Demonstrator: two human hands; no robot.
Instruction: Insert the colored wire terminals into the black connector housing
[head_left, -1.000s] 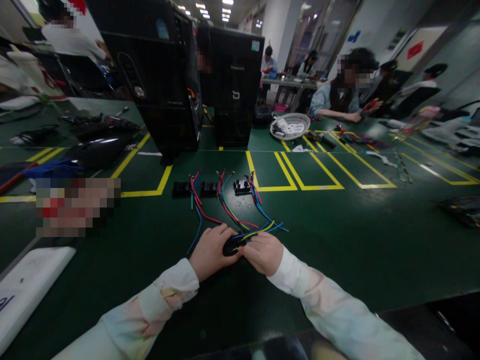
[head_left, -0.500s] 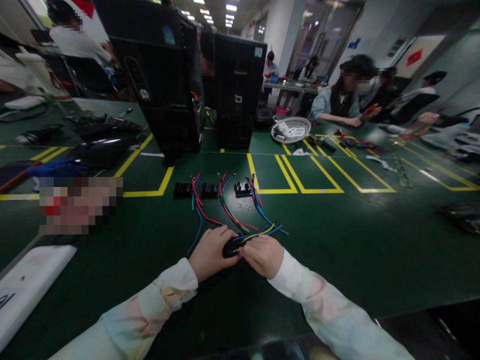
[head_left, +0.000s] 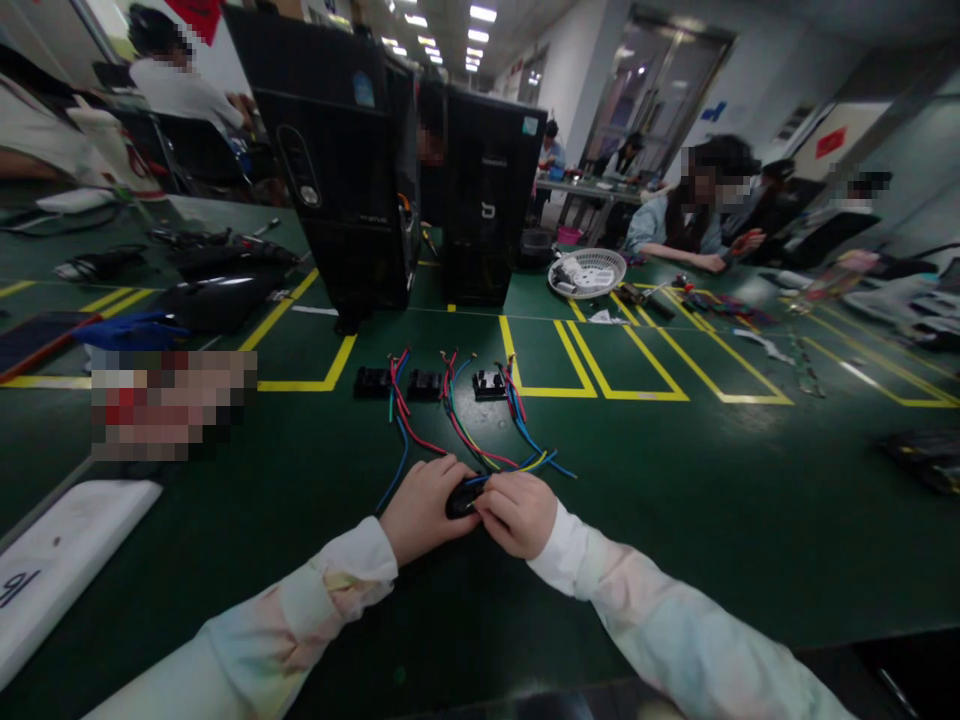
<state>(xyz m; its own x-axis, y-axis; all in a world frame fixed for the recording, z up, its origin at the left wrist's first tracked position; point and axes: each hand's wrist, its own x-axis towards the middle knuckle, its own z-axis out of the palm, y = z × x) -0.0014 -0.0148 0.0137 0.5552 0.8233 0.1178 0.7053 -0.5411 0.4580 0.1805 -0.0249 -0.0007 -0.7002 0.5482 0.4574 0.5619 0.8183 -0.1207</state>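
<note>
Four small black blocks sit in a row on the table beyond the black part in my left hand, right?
Not four: the head view shows three small black blocks in a row on the table, beyond the black part in your left hand.

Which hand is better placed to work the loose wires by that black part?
The right hand, I'd judge: its fingertips are at the right side of the black part, right by the coloured wires. The left hand looks busy, curled around the part's left side.
</note>
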